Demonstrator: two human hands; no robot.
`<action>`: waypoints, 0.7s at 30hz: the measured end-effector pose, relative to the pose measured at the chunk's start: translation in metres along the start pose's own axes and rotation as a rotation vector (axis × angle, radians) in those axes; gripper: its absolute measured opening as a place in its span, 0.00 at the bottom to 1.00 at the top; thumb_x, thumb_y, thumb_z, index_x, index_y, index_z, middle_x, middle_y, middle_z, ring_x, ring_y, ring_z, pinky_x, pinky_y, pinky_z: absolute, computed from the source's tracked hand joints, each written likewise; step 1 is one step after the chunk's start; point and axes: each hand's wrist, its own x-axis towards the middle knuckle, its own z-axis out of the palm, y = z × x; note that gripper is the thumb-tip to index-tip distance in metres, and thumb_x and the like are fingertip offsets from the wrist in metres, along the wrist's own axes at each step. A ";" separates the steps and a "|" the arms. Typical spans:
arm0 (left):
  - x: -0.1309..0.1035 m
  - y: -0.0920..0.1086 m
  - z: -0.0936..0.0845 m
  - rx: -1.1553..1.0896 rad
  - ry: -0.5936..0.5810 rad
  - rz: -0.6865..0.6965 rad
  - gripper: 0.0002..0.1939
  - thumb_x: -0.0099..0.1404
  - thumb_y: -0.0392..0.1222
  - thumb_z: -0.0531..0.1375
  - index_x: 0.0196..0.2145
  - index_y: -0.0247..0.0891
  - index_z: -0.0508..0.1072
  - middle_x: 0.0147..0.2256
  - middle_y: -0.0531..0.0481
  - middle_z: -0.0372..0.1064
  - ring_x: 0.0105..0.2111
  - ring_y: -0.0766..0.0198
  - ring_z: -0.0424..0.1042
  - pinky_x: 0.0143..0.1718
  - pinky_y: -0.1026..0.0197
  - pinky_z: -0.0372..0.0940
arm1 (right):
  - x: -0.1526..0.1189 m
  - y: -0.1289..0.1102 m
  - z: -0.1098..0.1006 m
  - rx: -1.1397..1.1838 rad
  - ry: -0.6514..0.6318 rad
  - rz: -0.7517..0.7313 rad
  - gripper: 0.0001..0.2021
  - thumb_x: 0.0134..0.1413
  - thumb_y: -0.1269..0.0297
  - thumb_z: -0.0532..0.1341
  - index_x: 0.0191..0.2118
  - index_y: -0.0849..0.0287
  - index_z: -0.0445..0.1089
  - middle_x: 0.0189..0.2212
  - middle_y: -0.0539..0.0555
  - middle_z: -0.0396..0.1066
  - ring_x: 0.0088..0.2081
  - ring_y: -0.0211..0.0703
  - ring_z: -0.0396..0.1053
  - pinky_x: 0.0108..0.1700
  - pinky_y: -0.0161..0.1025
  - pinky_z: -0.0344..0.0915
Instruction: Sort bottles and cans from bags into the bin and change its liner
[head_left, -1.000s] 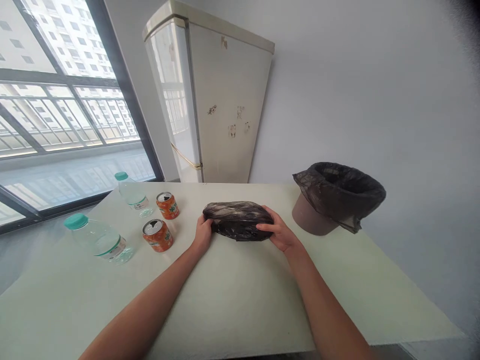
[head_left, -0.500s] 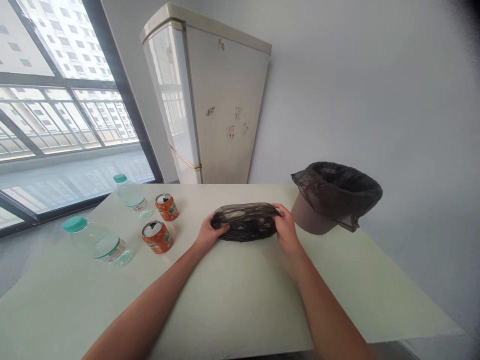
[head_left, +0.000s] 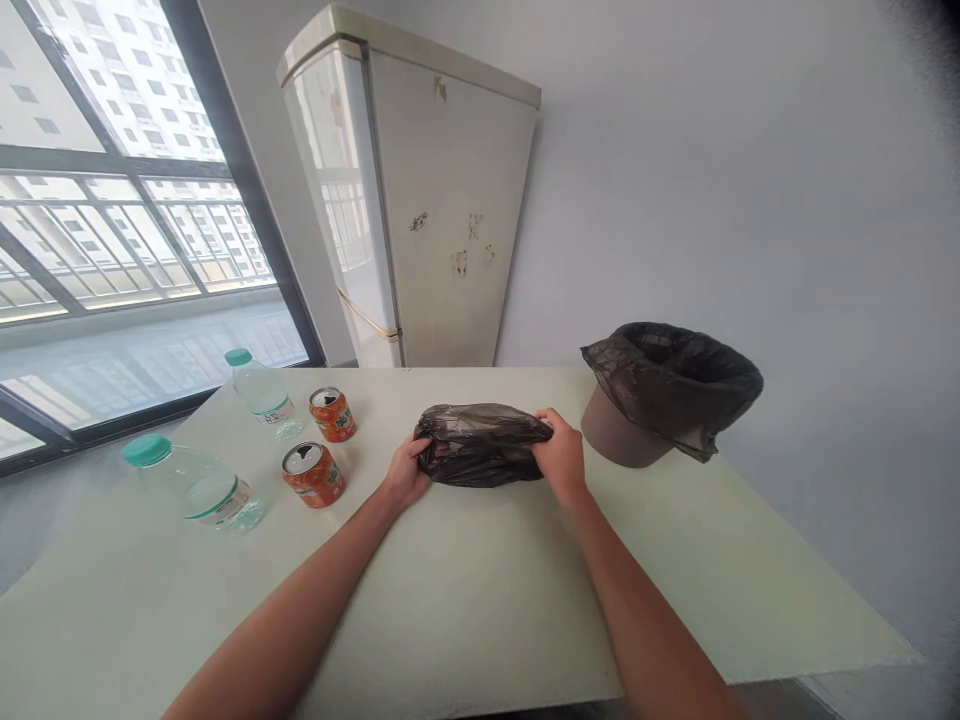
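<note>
A black, see-through plastic bag (head_left: 484, 447) lies bunched on the pale table between my two hands. My left hand (head_left: 407, 472) is closed on its left edge, with the thumb on top. At the bag's right end, my right hand (head_left: 561, 455) pinches the rim. The upper edges of the bag are drawn together, and its inside is hidden. To the right of my right hand stands a brown trash bin (head_left: 619, 430) with a black bag liner (head_left: 675, 385) folded over its rim.
Left of my hands stand two orange soda cans, a nearer can (head_left: 315, 478) and a farther can (head_left: 332, 415). Beyond them are two clear bottles with green caps, a near bottle (head_left: 199, 490) and a far bottle (head_left: 262, 390). A white fridge (head_left: 450, 200) stands behind the table (head_left: 480, 600).
The bag's mouth, held wide before, has closed over, and its inside no longer shows. My left hand has shifted slightly left, and my right hand slightly left along the rim.
</note>
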 end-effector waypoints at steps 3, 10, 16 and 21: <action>-0.008 0.004 0.002 0.089 -0.136 -0.046 0.20 0.48 0.40 0.71 0.41 0.36 0.80 0.38 0.44 0.80 0.36 0.55 0.77 0.42 0.54 0.71 | 0.001 0.001 -0.001 0.052 0.037 0.011 0.16 0.41 0.66 0.63 0.41 0.54 0.73 0.31 0.53 0.73 0.36 0.50 0.67 0.40 0.40 0.61; 0.001 -0.004 0.004 0.561 0.088 0.382 0.20 0.51 0.36 0.70 0.45 0.37 0.80 0.43 0.48 0.81 0.44 0.54 0.76 0.51 0.56 0.68 | -0.002 -0.016 -0.007 0.425 -0.426 0.153 0.21 0.50 0.56 0.64 0.51 0.55 0.75 0.46 0.58 0.80 0.43 0.54 0.77 0.44 0.47 0.73; 0.010 -0.012 -0.001 0.277 0.153 0.286 0.10 0.52 0.39 0.67 0.35 0.37 0.80 0.36 0.49 0.80 0.38 0.57 0.76 0.44 0.58 0.69 | -0.005 -0.017 -0.005 0.288 -0.467 0.044 0.23 0.41 0.58 0.74 0.47 0.55 0.78 0.43 0.55 0.80 0.43 0.52 0.76 0.48 0.45 0.71; -0.004 -0.006 0.006 0.181 0.001 0.048 0.18 0.50 0.41 0.73 0.40 0.37 0.81 0.39 0.45 0.81 0.38 0.54 0.78 0.41 0.56 0.71 | -0.001 0.000 0.000 0.044 0.009 -0.023 0.10 0.46 0.64 0.63 0.37 0.56 0.75 0.33 0.55 0.76 0.38 0.51 0.69 0.43 0.42 0.65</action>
